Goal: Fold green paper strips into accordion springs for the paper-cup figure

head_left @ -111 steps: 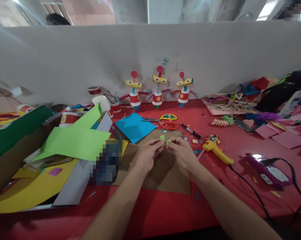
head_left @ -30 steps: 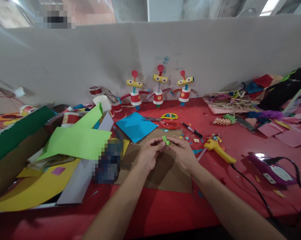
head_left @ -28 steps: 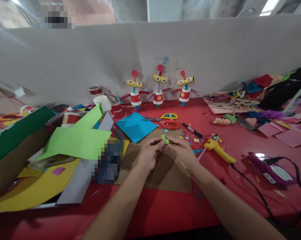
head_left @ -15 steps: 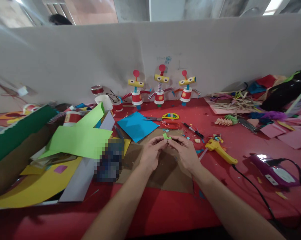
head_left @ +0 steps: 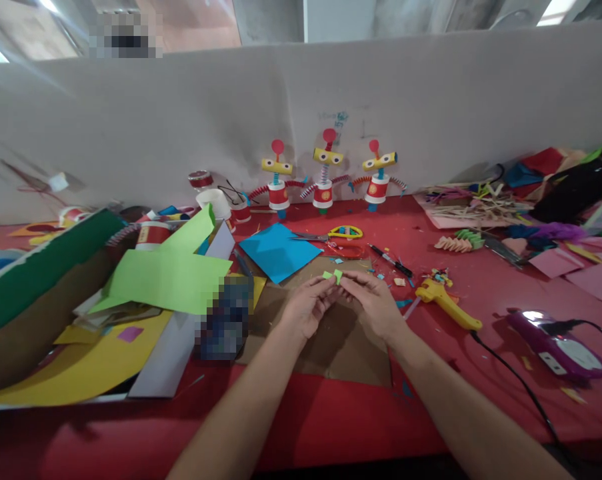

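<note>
Close together over a brown cardboard sheet [head_left: 353,357], my left hand [head_left: 308,307] and my right hand [head_left: 373,300] both have their fingers closed. Between the fingertips shows small light green paper [head_left: 337,275], in two bits. Whether these are one folded strip or two pieces I cannot tell. Just beyond the hands lie a blue paper square [head_left: 281,253] and scissors [head_left: 345,233] with yellow and red handles. A black pen [head_left: 391,260] and paper scraps are to the right of them. Nearest my right forearm is a yellow glue gun [head_left: 448,303] on its side.
Three paper-cup robot figures [head_left: 323,193] stand along the white partition [head_left: 205,107]. At left, a box [head_left: 45,287] holds green and yellow paper. A purple power socket box [head_left: 555,343] with a cable sits at right. Thin sticks [head_left: 495,203] lie behind.
The green paper shifted between my fingertips and now shows as two bits rather than one bent piece. My hands stay nearly in place; the view has moved slightly.
</note>
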`<state>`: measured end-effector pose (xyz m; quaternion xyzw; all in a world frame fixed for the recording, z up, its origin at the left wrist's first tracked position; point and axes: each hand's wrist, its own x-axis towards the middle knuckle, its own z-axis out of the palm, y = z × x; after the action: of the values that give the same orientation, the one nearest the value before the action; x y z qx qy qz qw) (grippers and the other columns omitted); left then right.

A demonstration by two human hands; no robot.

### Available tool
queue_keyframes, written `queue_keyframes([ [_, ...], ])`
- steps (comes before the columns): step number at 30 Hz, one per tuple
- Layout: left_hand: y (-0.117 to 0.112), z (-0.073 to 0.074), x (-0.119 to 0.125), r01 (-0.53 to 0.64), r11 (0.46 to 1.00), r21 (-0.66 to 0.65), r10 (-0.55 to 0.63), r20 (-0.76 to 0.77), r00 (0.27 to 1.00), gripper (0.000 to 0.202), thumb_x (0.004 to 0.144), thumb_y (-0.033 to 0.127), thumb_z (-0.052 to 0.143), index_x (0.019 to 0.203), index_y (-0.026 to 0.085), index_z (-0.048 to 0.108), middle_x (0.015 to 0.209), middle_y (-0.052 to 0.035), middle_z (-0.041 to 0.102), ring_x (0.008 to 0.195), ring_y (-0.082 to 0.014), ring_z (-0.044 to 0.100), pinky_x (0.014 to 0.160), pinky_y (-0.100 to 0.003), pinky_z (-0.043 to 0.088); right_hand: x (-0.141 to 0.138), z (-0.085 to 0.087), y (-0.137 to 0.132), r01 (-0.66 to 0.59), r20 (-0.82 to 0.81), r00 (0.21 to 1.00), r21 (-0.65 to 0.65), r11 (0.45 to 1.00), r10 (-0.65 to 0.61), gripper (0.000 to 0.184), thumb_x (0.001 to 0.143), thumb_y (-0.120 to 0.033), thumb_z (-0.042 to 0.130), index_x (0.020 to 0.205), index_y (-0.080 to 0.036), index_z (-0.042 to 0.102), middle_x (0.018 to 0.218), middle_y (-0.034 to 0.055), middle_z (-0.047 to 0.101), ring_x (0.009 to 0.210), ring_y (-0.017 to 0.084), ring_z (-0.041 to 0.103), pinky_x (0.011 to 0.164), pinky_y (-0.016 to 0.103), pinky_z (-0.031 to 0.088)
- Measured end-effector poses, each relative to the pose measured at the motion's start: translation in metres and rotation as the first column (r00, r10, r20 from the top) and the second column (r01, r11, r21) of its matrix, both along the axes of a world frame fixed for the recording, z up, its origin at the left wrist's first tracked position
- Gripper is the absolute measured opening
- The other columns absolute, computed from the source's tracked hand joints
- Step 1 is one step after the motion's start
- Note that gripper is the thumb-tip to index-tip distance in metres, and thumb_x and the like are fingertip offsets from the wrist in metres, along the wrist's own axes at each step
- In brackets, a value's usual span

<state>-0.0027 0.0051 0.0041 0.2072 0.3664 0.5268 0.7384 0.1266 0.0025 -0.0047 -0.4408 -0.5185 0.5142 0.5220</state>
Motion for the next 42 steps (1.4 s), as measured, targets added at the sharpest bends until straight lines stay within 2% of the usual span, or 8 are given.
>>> queue_keyframes([
  [2, 0.002, -0.001, -0.002, -0.021, 0.999, -0.035, 0.021, 0.002, 1.000, 0.011, 0.060, 0.014, 0.073, 0.067, 0.012, 0.064, 0.065, 0.0004, 0.063, 0.060, -0.0065, 0.057, 0.065, -0.018, 0.049, -0.001, -0.001, -0.002, 0.002, 0.093, 0.996, 0.131, 0.991, -0.014, 0.028, 0.069, -0.033, 0.066, 0.094, -0.021, 0.066, 0.087, 0.0029, 0.063, 0.071, 0.015, 0.056, 0.063, 0.027, 0.044],
  [5, 0.001, 0.001, -0.002, -0.043, 0.994, -0.102, 0.041, -0.016, 0.999, 0.010, 0.061, 0.013, 0.072, 0.066, 0.012, 0.064, 0.058, 0.0019, 0.059, 0.052, -0.0049, 0.054, 0.057, -0.017, 0.049, -0.001, -0.003, -0.003, 0.067, 0.271, 0.950, 0.307, 0.949, -0.154, 0.024, 0.071, -0.030, 0.065, 0.093, -0.021, 0.065, 0.092, 0.0048, 0.060, 0.076, 0.016, 0.056, 0.065, 0.028, 0.045],
  [12, -0.003, 0.003, 0.003, -0.005, 0.996, -0.087, 0.004, -0.018, 1.000, 0.008, 0.063, 0.011, 0.070, 0.066, 0.011, 0.063, 0.061, 0.0007, 0.060, 0.056, -0.0060, 0.056, 0.065, -0.020, 0.051, 0.003, -0.003, -0.004, 0.086, 0.378, 0.885, 0.443, 0.893, -0.273, 0.014, 0.077, -0.031, 0.060, 0.085, -0.022, 0.067, 0.083, 0.0046, 0.061, 0.079, 0.019, 0.057, 0.071, 0.032, 0.044],
  [18, -0.003, 0.000, 0.005, -0.041, 0.999, -0.004, 0.040, -0.045, 0.998, 0.014, 0.059, 0.013, 0.072, 0.068, 0.012, 0.063, 0.066, 0.0004, 0.061, 0.059, -0.0058, 0.055, 0.057, -0.016, 0.046, 0.001, -0.008, -0.001, 0.073, 0.336, 0.918, 0.382, 0.921, -0.212, 0.018, 0.077, -0.032, 0.059, 0.089, -0.021, 0.065, 0.086, 0.0051, 0.060, 0.079, 0.018, 0.057, 0.071, 0.031, 0.045],
  [25, -0.006, 0.001, 0.005, -0.096, 0.992, 0.084, 0.102, -0.059, 0.993, 0.022, 0.056, 0.018, 0.075, 0.073, 0.015, 0.061, 0.071, 0.0015, 0.061, 0.064, -0.0074, 0.057, 0.063, -0.019, 0.044, -0.003, -0.010, -0.002, 0.083, 0.298, 0.938, 0.310, 0.947, -0.179, 0.021, 0.075, -0.034, 0.061, 0.090, -0.019, 0.065, 0.089, 0.0056, 0.062, 0.081, 0.019, 0.057, 0.073, 0.031, 0.045],
  [34, -0.009, -0.002, 0.009, -0.109, 0.982, 0.155, 0.126, -0.105, 0.986, 0.025, 0.055, 0.023, 0.075, 0.071, 0.016, 0.058, 0.069, 0.0022, 0.059, 0.066, -0.0092, 0.057, 0.069, -0.023, 0.044, -0.006, -0.012, -0.003, 0.097, -0.002, 0.995, -0.017, 0.995, -0.097, 0.024, 0.071, -0.040, 0.064, 0.084, -0.021, 0.068, 0.081, 0.0030, 0.066, 0.075, 0.019, 0.059, 0.070, 0.032, 0.045],
  [37, -0.010, -0.003, 0.009, -0.114, 0.980, 0.163, 0.135, -0.126, 0.983, 0.024, 0.055, 0.023, 0.075, 0.070, 0.015, 0.059, 0.068, 0.0020, 0.058, 0.064, -0.0089, 0.055, 0.067, -0.023, 0.042, -0.007, -0.015, -0.003, 0.105, -0.068, 0.992, -0.022, 0.994, -0.106, 0.024, 0.070, -0.039, 0.064, 0.085, -0.021, 0.069, 0.082, 0.0039, 0.067, 0.075, 0.019, 0.058, 0.069, 0.033, 0.046],
  [42, -0.011, 0.000, 0.009, -0.105, 0.978, 0.178, 0.138, -0.183, 0.973, 0.019, 0.057, 0.022, 0.072, 0.068, 0.015, 0.058, 0.062, 0.0023, 0.056, 0.057, -0.0084, 0.052, 0.059, -0.022, 0.039, -0.007, -0.012, -0.004, 0.140, -0.024, 0.990, 0.017, 0.990, -0.139, 0.020, 0.070, -0.037, 0.065, 0.081, -0.022, 0.070, 0.079, 0.0026, 0.066, 0.074, 0.018, 0.057, 0.068, 0.030, 0.044],
])
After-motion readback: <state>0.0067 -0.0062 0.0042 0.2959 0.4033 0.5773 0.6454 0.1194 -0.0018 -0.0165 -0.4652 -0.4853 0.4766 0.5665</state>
